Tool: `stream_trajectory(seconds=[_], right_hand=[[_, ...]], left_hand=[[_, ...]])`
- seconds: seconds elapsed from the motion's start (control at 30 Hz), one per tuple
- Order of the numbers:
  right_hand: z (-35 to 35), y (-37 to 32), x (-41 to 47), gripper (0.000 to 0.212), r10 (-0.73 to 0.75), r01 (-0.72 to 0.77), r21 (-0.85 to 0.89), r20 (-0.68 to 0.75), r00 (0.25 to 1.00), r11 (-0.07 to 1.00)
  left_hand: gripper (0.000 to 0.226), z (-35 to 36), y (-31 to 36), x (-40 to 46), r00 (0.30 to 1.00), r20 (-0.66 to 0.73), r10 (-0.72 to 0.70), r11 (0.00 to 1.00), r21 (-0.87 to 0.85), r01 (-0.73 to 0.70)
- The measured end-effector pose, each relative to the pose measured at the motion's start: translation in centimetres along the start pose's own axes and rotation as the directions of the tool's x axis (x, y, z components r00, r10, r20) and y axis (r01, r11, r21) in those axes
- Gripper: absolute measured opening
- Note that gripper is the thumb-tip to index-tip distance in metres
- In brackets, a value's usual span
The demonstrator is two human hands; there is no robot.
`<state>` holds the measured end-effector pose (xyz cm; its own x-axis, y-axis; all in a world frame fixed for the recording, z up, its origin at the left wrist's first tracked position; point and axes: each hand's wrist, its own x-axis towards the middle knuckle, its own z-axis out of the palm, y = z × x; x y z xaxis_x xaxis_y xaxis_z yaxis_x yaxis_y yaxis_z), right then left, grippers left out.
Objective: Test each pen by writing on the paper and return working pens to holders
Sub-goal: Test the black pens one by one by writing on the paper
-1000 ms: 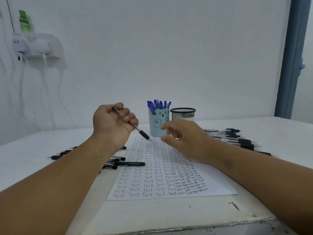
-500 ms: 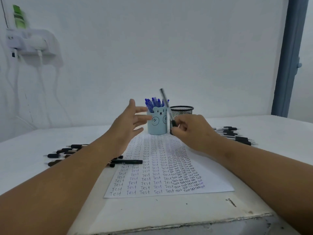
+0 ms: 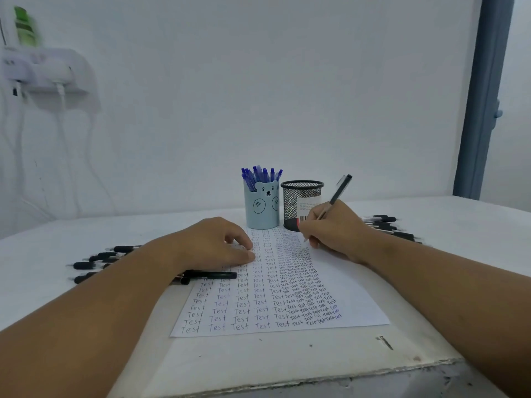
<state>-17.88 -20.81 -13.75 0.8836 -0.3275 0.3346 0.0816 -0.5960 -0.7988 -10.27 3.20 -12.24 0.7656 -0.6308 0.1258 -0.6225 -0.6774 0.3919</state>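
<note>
A white paper (image 3: 339, 297) covered in rows of the word "Test" lies on the table in front of me. My right hand (image 3: 336, 231) grips a black pen (image 3: 339, 192) in a writing hold, tip down on the paper's far right part. My left hand (image 3: 214, 244) rests on the paper's far left part, fingers loosely curled, holding nothing. Behind the paper stand a light blue bear holder (image 3: 262, 206) full of blue pens and a black mesh holder (image 3: 301, 202). Black pens lie in a left pile (image 3: 97, 261) and a right pile (image 3: 388, 225).
One black pen (image 3: 212, 275) lies on the paper's left edge below my left hand. The white table (image 3: 287, 360) has a chipped front edge. A wall shelf (image 3: 46, 73) with cables hangs at the upper left. A blue door frame (image 3: 482, 96) stands at the right.
The pen passed from my left hand to my right hand. My right hand then brought it down to the paper in a writing hold, and my left hand dropped onto the paper.
</note>
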Motion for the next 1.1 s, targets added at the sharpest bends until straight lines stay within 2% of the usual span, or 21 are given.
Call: stream_trajectory(seconds=[0.33,0.57,0.8,1.1], right_hand=[[0.06,0.16,-0.1,0.023,-0.028,0.031,-0.076,0.034,0.999,0.997],[0.12,0.32,0.2,0.02,-0.042,0.049,-0.176,0.04,0.998,0.983],[0.16,0.23,0.16,0.026,-0.034,0.04,-0.164,0.037,0.999,0.986],[0.23,0.03,0.1,0.021,-0.059,0.065,-0.207,0.035,0.998,0.976]], left_hand=[[0.023,-0.01,-0.11,-0.02,1.0,0.003,0.0,1.0,-0.02,0.0],[0.023,0.01,-0.17,-0.01,1.0,0.01,-0.005,1.0,-0.027,0.005],[0.023,0.02,-0.15,0.11,1.0,0.009,-0.011,1.0,-0.026,0.011],[0.022,0.06,-0.06,0.02,1.0,0.002,-0.008,1.0,-0.026,0.008]])
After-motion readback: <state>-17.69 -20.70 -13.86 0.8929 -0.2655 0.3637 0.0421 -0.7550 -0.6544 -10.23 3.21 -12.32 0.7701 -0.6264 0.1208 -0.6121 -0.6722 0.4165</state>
